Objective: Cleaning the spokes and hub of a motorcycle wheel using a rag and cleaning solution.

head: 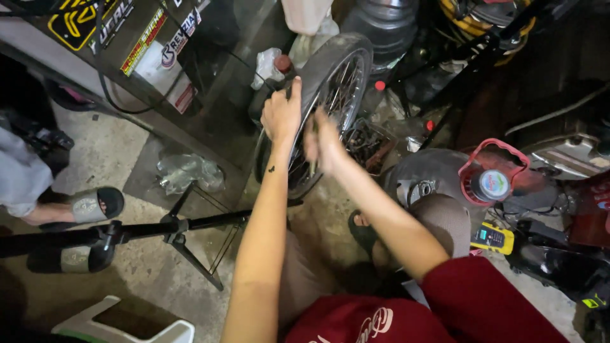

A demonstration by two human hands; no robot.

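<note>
A spoked motorcycle wheel with a black tyre stands upright on the concrete floor in front of me. My left hand grips the tyre on its left side, fingers closed over the rim. My right hand is blurred and closed around a thin metal tool held against the spokes. Both forearms reach forward from my red shirt.
A black tripod stand lies across the floor at left. Another person's sandalled feet are at far left. A tray of rusty parts, a red canister, a yellow meter and a white stool surround me.
</note>
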